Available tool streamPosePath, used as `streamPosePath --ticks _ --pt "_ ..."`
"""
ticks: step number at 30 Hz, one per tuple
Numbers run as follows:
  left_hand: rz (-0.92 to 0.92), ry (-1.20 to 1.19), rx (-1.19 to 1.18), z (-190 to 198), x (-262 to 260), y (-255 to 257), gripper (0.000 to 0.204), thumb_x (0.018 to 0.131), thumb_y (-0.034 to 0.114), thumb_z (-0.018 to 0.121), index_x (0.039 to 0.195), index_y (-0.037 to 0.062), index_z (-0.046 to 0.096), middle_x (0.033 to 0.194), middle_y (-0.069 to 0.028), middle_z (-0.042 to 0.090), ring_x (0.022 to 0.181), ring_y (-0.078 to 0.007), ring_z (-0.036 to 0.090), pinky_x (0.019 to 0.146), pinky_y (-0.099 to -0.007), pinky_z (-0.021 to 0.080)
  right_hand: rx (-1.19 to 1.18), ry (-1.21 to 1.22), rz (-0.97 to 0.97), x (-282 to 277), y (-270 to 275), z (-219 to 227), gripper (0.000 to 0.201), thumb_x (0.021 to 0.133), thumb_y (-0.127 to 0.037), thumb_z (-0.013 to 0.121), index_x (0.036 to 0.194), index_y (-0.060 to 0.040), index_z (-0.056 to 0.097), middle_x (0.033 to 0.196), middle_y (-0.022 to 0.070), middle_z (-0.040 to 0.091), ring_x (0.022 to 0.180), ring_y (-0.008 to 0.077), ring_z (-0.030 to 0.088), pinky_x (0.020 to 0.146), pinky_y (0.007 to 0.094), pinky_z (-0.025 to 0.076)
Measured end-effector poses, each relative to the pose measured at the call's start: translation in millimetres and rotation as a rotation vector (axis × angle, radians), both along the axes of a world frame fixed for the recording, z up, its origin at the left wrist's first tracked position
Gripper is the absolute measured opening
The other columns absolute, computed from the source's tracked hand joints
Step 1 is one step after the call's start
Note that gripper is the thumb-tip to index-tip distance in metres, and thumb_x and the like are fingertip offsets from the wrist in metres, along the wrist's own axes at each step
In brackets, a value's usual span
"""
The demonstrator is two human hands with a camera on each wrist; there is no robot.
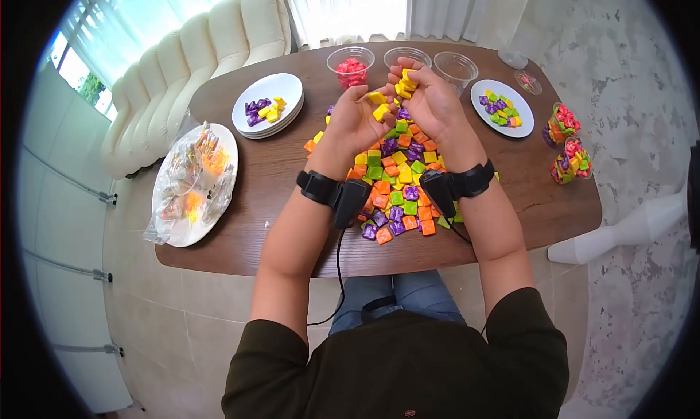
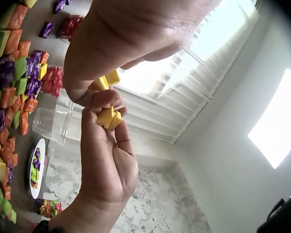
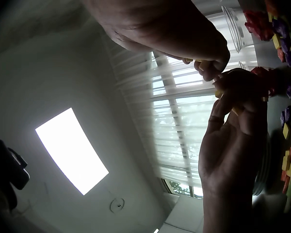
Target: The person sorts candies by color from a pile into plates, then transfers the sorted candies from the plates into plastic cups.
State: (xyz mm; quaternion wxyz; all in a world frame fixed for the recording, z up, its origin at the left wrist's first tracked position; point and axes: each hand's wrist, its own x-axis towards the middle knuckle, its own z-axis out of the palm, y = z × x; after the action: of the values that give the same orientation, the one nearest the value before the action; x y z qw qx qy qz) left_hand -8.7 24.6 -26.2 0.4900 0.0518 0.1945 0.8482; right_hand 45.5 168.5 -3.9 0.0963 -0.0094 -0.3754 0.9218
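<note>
Both hands are raised over a pile of wrapped candies [image 1: 391, 170], palms turned inward and fingertips close together. My left hand [image 1: 354, 124] holds a couple of yellow candies [image 1: 380, 113] in its curled fingers. Several more yellow candies [image 1: 405, 88] are gripped by my right hand [image 1: 435, 107]. Seen from the left wrist, yellow pieces [image 2: 109, 118] sit between the right thumb and fingers, just below the left fingertips. The right wrist view is dark, and the fingers hide most of the candies there. Orange, green, purple and yellow squares make up the pile.
Behind the hands stand clear cups, one with red candies [image 1: 351, 72]. Stacked white plates [image 1: 286, 124] with purple and yellow candies lie left, near a bag-covered oval platter [image 1: 228, 218]. On the right are a plate of mixed candies [image 1: 518, 131] and two filled cups [image 1: 572, 162].
</note>
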Motion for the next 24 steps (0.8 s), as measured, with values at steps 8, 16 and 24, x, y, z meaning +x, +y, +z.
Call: streamPosePath --ticks 8,16,24 --pt "0.102 -0.216 -0.064 -15 10 15 0.033 0.093 0.032 0.036 0.113 0.0075 0.047 0.109 -0.0092 0.056 0.100 -0.0219 0.054 0.084 -0.0391 0.044 0.286 0.103 -0.064 6 -29 6 0.018 0.087 -0.008 0.051 0.104 -0.0034 0.053 0.098 0.0046 0.057 0.096 0.0128 0.052 0.087 0.0253 0.041" --pt "0.209 -0.129 -0.066 -27 -22 0 0.021 0.086 0.024 0.059 0.088 0.0037 0.055 0.076 -0.0053 0.055 0.067 -0.0125 0.055 0.043 -0.0158 0.040 0.280 0.146 -0.057 20 -12 31 0.021 0.088 -0.008 0.051 0.109 -0.0038 0.052 0.107 0.0056 0.055 0.101 0.0134 0.051 0.089 0.0293 0.039" --pt "0.657 1.005 -0.953 26 -91 -58 0.032 0.088 0.033 0.056 0.102 0.0046 0.055 0.085 -0.0059 0.059 0.073 -0.0166 0.057 0.059 -0.0258 0.047 0.380 0.323 -0.199 46 6 65 0.024 0.089 -0.010 0.051 0.111 -0.0007 0.050 0.108 0.0078 0.054 0.102 0.0157 0.051 0.091 0.0282 0.038"
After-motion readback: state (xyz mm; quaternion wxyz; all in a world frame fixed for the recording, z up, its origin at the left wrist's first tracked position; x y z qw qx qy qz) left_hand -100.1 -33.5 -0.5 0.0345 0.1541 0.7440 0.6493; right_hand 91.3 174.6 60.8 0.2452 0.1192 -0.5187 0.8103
